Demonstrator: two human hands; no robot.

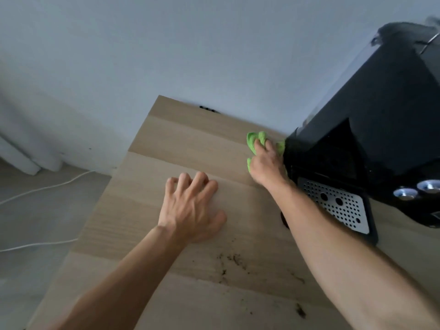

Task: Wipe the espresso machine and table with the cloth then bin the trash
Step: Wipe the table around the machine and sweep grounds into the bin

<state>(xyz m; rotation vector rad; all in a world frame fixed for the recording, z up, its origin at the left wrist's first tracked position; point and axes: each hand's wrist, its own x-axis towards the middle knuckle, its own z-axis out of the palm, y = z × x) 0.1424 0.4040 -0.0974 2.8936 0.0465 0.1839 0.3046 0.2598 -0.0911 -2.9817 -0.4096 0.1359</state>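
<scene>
While the cloth (256,144) lay bunched under the right hand (266,166), it sat on the table (181,136) at the far end, pressed up against the lower left side of the machine (381,120). It was bright green and soft-looking, crumpled into folds that poked out beyond the fingertips and beside the palm. That hand was closed down over the cloth, fingers spread across it and pinning it to the wood. The left hand (192,206) held nothing; it rested on the table with fingers apart and slightly arched, well clear of the cloth, seemingly as a brace.

By my reading the job was somewhere in its wiping stage and far from over. Dark crumbs (234,260) (coffee grounds, most likely) were scattered on the near part of the table, between the two forearms, with another dark bit (300,312) closer to the front edge, so that stretch had not been wiped. Whether the machine's black body had been cleaned could not be told from its dull surface; its perforated metal tray (338,206) looked free of debris. No bin showed anywhere, and no trash beyond the crumbs, so the binning step seemed wholly ahead.

A white cable (45,186) trailed over the floor to the left.
</scene>
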